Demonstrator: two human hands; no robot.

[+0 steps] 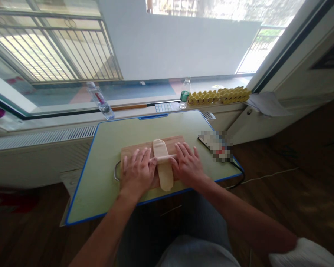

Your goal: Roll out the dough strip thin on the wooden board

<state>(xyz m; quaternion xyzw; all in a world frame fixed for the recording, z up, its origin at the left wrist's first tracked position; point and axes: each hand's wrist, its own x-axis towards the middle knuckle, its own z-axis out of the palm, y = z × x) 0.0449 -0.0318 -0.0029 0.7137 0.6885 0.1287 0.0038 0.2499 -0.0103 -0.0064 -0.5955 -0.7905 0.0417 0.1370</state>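
While a pale green table [96, 174] filled the middle of the view, a wooden board [170, 143] lay on it toward the near side. On top of that, the left hand [137, 168] and right hand [189, 165] were palms down, fingers stretched out, not really wrapped round anything afaict. Between them a flat dough-like strip [166, 177] ran front to back on the board, with a thin rolling pin [165, 159] across its middle, ends under the hands. Looked like mid-rolling to me, so the next move probably called for even pressure from both sides.
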